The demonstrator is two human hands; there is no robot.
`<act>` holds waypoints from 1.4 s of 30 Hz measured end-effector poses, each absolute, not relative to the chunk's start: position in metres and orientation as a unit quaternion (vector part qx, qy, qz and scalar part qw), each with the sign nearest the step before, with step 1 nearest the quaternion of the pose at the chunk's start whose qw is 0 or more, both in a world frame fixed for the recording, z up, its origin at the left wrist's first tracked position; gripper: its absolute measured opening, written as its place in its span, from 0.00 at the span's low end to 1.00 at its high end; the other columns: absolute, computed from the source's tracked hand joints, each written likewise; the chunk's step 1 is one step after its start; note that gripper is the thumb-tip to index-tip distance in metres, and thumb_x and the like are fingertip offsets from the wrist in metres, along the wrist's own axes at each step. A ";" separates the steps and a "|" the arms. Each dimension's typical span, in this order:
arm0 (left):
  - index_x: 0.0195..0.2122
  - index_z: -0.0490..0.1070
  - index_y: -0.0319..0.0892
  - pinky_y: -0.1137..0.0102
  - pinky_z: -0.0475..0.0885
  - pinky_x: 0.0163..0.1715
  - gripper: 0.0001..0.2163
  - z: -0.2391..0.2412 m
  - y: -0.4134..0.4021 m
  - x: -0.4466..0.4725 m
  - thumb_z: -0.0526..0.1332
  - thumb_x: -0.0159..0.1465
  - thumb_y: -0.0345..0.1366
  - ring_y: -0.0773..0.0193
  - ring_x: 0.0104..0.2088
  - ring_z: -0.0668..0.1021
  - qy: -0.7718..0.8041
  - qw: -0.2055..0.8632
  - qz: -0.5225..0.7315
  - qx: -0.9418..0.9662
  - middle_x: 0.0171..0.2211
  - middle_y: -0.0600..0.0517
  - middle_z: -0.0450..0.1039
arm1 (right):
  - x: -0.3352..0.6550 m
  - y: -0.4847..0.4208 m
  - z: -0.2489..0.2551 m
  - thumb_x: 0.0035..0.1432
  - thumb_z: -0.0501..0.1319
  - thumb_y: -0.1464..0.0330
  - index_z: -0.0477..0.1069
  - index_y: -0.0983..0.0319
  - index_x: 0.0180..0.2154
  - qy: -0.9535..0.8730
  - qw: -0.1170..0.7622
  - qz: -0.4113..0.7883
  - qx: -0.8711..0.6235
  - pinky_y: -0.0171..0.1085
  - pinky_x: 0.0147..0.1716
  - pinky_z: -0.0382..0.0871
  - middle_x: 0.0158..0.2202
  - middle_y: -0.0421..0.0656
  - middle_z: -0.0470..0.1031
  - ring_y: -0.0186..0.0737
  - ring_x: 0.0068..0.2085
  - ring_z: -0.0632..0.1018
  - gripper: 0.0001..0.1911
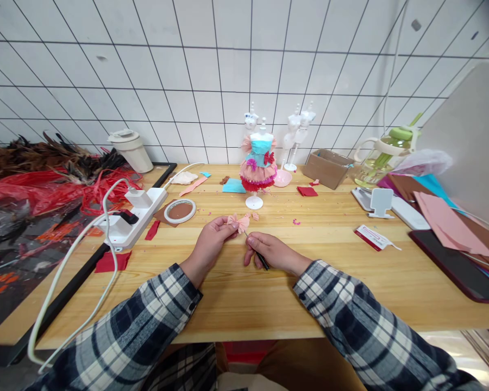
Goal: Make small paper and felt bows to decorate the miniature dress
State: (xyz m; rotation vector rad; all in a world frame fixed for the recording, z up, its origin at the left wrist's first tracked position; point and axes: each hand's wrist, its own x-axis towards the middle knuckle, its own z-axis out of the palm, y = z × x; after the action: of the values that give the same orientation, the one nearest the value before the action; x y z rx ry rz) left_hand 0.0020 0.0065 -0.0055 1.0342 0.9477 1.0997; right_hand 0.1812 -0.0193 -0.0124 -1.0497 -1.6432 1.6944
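White square tiles back a pale wooden worktable [350, 282] strewn with coloured scraps, where a small mannequin [258, 163] wears a ruffled pink-and-blue dress. At the table's centre, a person's left hand [212, 236] pinches a pink pleated piece [238, 221], fan-folded and crinkled, just above the wood. The right hand [271, 252] is curled closed around a slim dark tool [263, 260], whose tip points at the pleats.

1 head-worn camera, forward and down, close over the wooden table [350, 282], tiled wall [228, 70] beyond
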 end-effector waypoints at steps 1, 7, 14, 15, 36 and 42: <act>0.30 0.71 0.40 0.73 0.66 0.34 0.12 -0.005 0.006 0.002 0.70 0.52 0.40 0.69 0.29 0.72 0.413 0.628 0.481 0.451 0.27 0.56 0.72 | 0.181 -0.019 -0.013 0.62 0.50 0.48 0.57 0.59 0.31 -0.608 0.277 0.635 -0.389 0.30 0.16 0.59 0.27 0.42 0.78 0.30 0.17 0.69 0.21; 0.30 0.70 0.40 0.73 0.64 0.31 0.12 -0.005 0.007 0.002 0.69 0.52 0.41 0.68 0.27 0.70 0.412 0.619 0.480 0.466 0.26 0.56 0.70 | 0.182 -0.020 -0.012 0.61 0.49 0.45 0.58 0.59 0.33 -0.604 0.282 0.646 -0.372 0.31 0.17 0.61 0.30 0.44 0.79 0.30 0.18 0.69 0.23; 0.30 0.70 0.39 0.73 0.63 0.31 0.12 -0.003 0.007 0.002 0.69 0.52 0.40 0.68 0.28 0.70 0.416 0.618 0.475 0.469 0.26 0.56 0.70 | 0.183 -0.020 -0.012 0.60 0.50 0.44 0.58 0.60 0.33 -0.607 0.283 0.645 -0.367 0.30 0.17 0.61 0.31 0.44 0.79 0.30 0.19 0.69 0.24; 0.30 0.70 0.39 0.73 0.63 0.31 0.12 -0.003 0.007 0.002 0.70 0.52 0.40 0.69 0.28 0.70 0.417 0.619 0.471 0.470 0.26 0.56 0.70 | 0.183 -0.020 -0.012 0.60 0.50 0.44 0.58 0.60 0.33 -0.606 0.283 0.646 -0.367 0.30 0.17 0.61 0.31 0.44 0.79 0.30 0.19 0.69 0.25; 0.30 0.71 0.39 0.74 0.63 0.31 0.12 0.000 0.006 0.003 0.71 0.50 0.39 0.69 0.27 0.70 0.419 0.623 0.471 0.464 0.25 0.57 0.70 | 0.183 -0.019 -0.015 0.60 0.50 0.43 0.59 0.60 0.33 -0.604 0.288 0.650 -0.359 0.30 0.17 0.60 0.30 0.44 0.79 0.30 0.18 0.69 0.25; 0.29 0.71 0.40 0.73 0.64 0.32 0.12 0.001 0.005 0.004 0.71 0.49 0.39 0.68 0.28 0.71 0.419 0.630 0.468 0.457 0.25 0.56 0.71 | 0.183 -0.018 -0.016 0.60 0.50 0.44 0.59 0.60 0.33 -0.608 0.286 0.647 -0.361 0.30 0.16 0.60 0.29 0.43 0.78 0.30 0.18 0.69 0.25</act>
State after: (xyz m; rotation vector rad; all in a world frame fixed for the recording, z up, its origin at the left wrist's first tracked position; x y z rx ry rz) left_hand 0.0037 0.0046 0.0014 1.0461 0.9583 1.0706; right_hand 0.1833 -0.0180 -0.0158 -0.9637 -1.6254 1.7290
